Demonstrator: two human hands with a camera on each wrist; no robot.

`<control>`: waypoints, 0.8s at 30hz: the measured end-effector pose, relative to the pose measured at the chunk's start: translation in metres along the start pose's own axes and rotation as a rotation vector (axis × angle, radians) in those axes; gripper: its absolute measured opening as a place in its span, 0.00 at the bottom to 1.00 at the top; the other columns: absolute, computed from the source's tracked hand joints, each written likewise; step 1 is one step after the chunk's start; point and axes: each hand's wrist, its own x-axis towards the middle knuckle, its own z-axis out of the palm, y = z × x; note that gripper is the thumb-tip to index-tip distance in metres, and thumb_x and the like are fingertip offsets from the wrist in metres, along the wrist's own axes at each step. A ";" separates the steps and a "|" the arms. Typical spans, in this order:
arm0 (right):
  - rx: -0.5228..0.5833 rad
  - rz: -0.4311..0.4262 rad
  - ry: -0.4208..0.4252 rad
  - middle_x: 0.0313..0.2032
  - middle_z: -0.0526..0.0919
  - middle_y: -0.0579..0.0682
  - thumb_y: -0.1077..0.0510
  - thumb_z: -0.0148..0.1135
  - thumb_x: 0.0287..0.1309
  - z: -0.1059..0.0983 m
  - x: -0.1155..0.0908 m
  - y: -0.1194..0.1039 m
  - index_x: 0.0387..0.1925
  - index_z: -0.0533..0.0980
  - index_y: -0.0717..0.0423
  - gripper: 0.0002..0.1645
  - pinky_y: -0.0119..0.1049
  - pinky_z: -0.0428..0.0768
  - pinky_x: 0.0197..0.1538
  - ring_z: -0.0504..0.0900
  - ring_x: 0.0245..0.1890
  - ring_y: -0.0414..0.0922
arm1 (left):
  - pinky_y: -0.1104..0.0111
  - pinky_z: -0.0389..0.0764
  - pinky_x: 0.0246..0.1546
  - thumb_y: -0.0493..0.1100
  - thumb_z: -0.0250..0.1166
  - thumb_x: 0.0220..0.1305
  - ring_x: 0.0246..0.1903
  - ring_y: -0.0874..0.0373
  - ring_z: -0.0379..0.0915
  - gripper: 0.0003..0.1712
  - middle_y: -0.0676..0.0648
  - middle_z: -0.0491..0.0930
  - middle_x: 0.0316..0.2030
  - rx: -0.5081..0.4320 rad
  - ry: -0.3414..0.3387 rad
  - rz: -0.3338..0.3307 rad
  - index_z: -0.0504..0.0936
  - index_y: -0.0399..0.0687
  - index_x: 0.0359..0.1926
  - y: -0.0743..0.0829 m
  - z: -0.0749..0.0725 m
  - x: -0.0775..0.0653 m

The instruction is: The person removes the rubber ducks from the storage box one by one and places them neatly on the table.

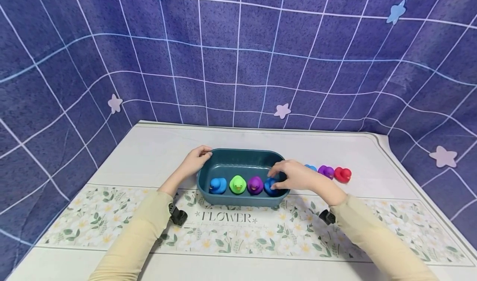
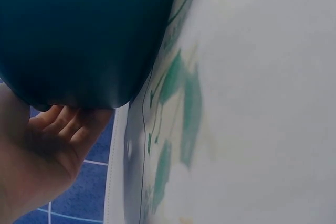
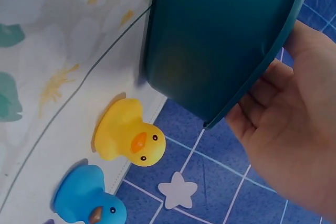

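Note:
A dark teal basin stands on the table with a row of rubber ducks along its near side: a blue duck at the left, a green duck, a purple duck and another blue duck at the right end. My left hand holds the basin's left end at the rim; the left wrist view shows its fingers against the outer wall. Reaching over the right rim, my right hand has its thumb and fingers around the right-hand blue duck, partly hiding it.
Right of the basin, a partly hidden blue duck, a purple duck and a red duck sit on the white tablecloth. A yellow duck beside them shows only in the right wrist view. A blue curtain hangs behind the table.

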 end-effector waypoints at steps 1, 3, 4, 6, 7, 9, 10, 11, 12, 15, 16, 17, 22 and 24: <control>-0.006 0.002 -0.008 0.40 0.83 0.47 0.52 0.67 0.53 0.000 0.000 0.000 0.44 0.80 0.56 0.18 0.42 0.78 0.48 0.81 0.43 0.45 | 0.57 0.74 0.50 0.44 0.49 0.72 0.51 0.46 0.72 0.20 0.37 0.75 0.53 -0.001 -0.001 0.000 0.71 0.39 0.59 0.000 0.000 0.000; -0.017 0.003 -0.025 0.39 0.83 0.47 0.53 0.68 0.53 0.000 0.001 0.000 0.43 0.80 0.55 0.17 0.40 0.78 0.47 0.80 0.42 0.44 | 0.57 0.74 0.50 0.44 0.49 0.72 0.51 0.46 0.72 0.20 0.37 0.75 0.53 0.000 -0.001 0.000 0.71 0.39 0.59 0.000 0.001 0.000; -0.025 0.003 -0.031 0.39 0.82 0.47 0.53 0.68 0.52 0.000 0.001 -0.001 0.43 0.80 0.55 0.16 0.39 0.78 0.47 0.80 0.41 0.44 | 0.57 0.74 0.50 0.44 0.49 0.72 0.51 0.46 0.72 0.20 0.37 0.75 0.53 -0.002 -0.001 0.001 0.71 0.39 0.59 0.000 0.001 0.000; -0.036 -0.005 -0.040 0.39 0.82 0.47 0.54 0.69 0.52 0.000 0.002 -0.001 0.42 0.81 0.55 0.15 0.39 0.78 0.46 0.79 0.41 0.44 | 0.57 0.74 0.50 0.44 0.49 0.72 0.51 0.46 0.72 0.20 0.37 0.75 0.53 0.002 0.000 0.003 0.71 0.39 0.59 -0.001 0.001 0.000; -0.040 -0.007 -0.044 0.38 0.82 0.46 0.54 0.69 0.51 0.001 0.002 -0.001 0.41 0.81 0.54 0.15 0.39 0.78 0.46 0.79 0.41 0.44 | 0.56 0.74 0.50 0.44 0.49 0.72 0.52 0.45 0.72 0.20 0.37 0.75 0.53 0.002 -0.001 0.002 0.71 0.39 0.59 -0.001 0.000 0.001; -0.054 -0.017 -0.045 0.38 0.83 0.46 0.55 0.69 0.51 0.001 0.003 -0.001 0.40 0.81 0.54 0.14 0.39 0.78 0.45 0.79 0.40 0.44 | 0.56 0.74 0.50 0.44 0.49 0.72 0.52 0.45 0.72 0.21 0.37 0.75 0.53 0.004 0.000 0.004 0.71 0.38 0.59 -0.001 0.000 0.001; -0.059 -0.020 -0.044 0.38 0.83 0.46 0.55 0.70 0.50 0.001 0.003 -0.001 0.40 0.81 0.54 0.14 0.39 0.77 0.45 0.79 0.40 0.44 | 0.57 0.74 0.50 0.44 0.49 0.72 0.52 0.45 0.72 0.21 0.37 0.75 0.53 0.004 0.000 0.005 0.71 0.38 0.59 -0.001 0.000 0.001; -0.065 -0.020 -0.045 0.38 0.83 0.46 0.54 0.70 0.50 0.001 0.004 -0.001 0.40 0.82 0.53 0.14 0.39 0.77 0.46 0.79 0.40 0.44 | 0.57 0.74 0.49 0.44 0.49 0.72 0.52 0.45 0.72 0.20 0.37 0.75 0.53 0.005 0.001 0.006 0.71 0.38 0.59 -0.001 0.000 0.001; -0.071 -0.023 -0.045 0.38 0.83 0.46 0.54 0.70 0.49 0.001 0.004 -0.001 0.39 0.82 0.54 0.14 0.40 0.77 0.45 0.79 0.40 0.44 | 0.57 0.74 0.49 0.44 0.49 0.72 0.51 0.45 0.72 0.20 0.37 0.75 0.53 0.005 0.001 0.005 0.71 0.38 0.59 -0.001 -0.001 0.001; -0.088 -0.009 -0.057 0.38 0.83 0.47 0.55 0.72 0.47 0.001 0.006 -0.002 0.39 0.82 0.54 0.16 0.40 0.77 0.45 0.79 0.40 0.45 | 0.57 0.75 0.49 0.44 0.49 0.72 0.51 0.46 0.72 0.20 0.37 0.75 0.53 0.006 -0.001 0.003 0.71 0.38 0.59 0.000 -0.001 0.000; -0.092 0.005 -0.064 0.38 0.82 0.47 0.55 0.72 0.46 0.001 0.006 -0.003 0.39 0.82 0.54 0.16 0.40 0.77 0.46 0.79 0.40 0.45 | 0.57 0.75 0.49 0.44 0.49 0.72 0.51 0.46 0.72 0.20 0.37 0.75 0.53 0.005 -0.001 0.002 0.71 0.38 0.59 0.000 -0.001 0.000; -0.099 0.017 -0.071 0.38 0.82 0.47 0.56 0.73 0.45 0.001 0.006 -0.004 0.39 0.82 0.55 0.17 0.41 0.76 0.46 0.78 0.40 0.46 | 0.57 0.75 0.49 0.44 0.49 0.72 0.51 0.45 0.72 0.20 0.37 0.75 0.53 0.009 -0.002 0.004 0.71 0.38 0.59 0.001 -0.001 -0.001; -0.159 0.069 -0.108 0.38 0.81 0.47 0.56 0.74 0.43 0.000 0.008 -0.008 0.40 0.80 0.54 0.19 0.45 0.73 0.48 0.77 0.41 0.46 | 0.57 0.75 0.49 0.44 0.49 0.72 0.52 0.45 0.72 0.21 0.37 0.75 0.54 0.010 -0.003 0.000 0.71 0.38 0.59 0.000 -0.001 0.000; -0.175 0.077 -0.113 0.37 0.81 0.47 0.57 0.74 0.43 0.000 0.009 -0.009 0.39 0.80 0.54 0.18 0.45 0.73 0.48 0.77 0.40 0.46 | 0.57 0.75 0.50 0.44 0.49 0.72 0.52 0.45 0.72 0.21 0.37 0.75 0.54 0.009 -0.005 -0.004 0.71 0.38 0.59 -0.001 -0.001 0.000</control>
